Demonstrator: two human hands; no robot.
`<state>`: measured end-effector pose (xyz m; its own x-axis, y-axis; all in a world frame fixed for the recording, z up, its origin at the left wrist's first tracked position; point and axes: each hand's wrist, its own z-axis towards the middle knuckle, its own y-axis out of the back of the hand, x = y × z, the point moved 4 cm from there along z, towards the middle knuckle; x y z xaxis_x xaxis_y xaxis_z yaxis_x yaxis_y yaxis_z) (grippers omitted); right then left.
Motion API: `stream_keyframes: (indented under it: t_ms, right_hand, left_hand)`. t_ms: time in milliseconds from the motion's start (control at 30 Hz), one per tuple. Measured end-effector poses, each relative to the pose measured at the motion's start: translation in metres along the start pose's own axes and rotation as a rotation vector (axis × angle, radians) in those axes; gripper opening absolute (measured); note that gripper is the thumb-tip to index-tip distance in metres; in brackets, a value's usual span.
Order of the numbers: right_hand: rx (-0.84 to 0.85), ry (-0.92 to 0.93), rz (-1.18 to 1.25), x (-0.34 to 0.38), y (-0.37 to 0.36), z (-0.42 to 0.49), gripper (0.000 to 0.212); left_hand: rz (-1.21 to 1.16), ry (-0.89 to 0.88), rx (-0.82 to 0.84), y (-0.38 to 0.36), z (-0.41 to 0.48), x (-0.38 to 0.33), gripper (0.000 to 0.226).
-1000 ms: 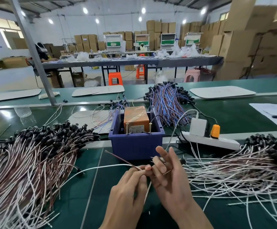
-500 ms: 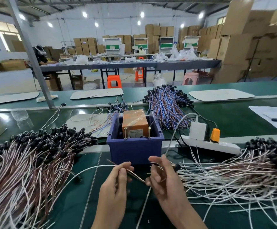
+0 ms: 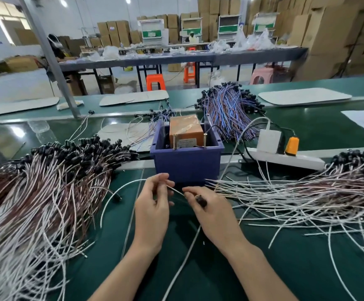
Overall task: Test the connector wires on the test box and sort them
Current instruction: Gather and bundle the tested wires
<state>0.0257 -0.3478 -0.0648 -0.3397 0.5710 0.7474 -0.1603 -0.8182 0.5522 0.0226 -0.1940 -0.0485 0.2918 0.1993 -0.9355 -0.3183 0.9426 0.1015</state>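
My hands had spread apart and slid forward, up to the front wall of the blue bin point(image 3: 187, 165). My left hand point(image 3: 152, 209) and right hand point(image 3: 213, 211) each pinched the connector wire point(image 3: 175, 189), stretched crosswise between them, a black plug point(image 3: 200, 200) at my right thumb. The test box point(image 3: 185, 130) sat straight ahead, left hand nearer.

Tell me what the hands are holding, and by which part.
One white connector wire, stretched between them. The left hand pinches its thin end; the right hand grips it beside the black plug.
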Motion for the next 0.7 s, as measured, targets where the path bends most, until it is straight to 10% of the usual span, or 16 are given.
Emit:
stream_keyframes:
  t_ms: [367,700]
  right_hand:
    - [0.006,-0.067,-0.31,0.005,0.0,0.0,0.021]
    - [0.161,-0.052,-0.526,0.012,-0.011,-0.002,0.017]
  left_hand:
    - [-0.184,0.288,-0.333,0.031,0.021,0.022,0.038]
    - [0.609,-0.011,-0.117,0.036,0.026,0.009,0.057]
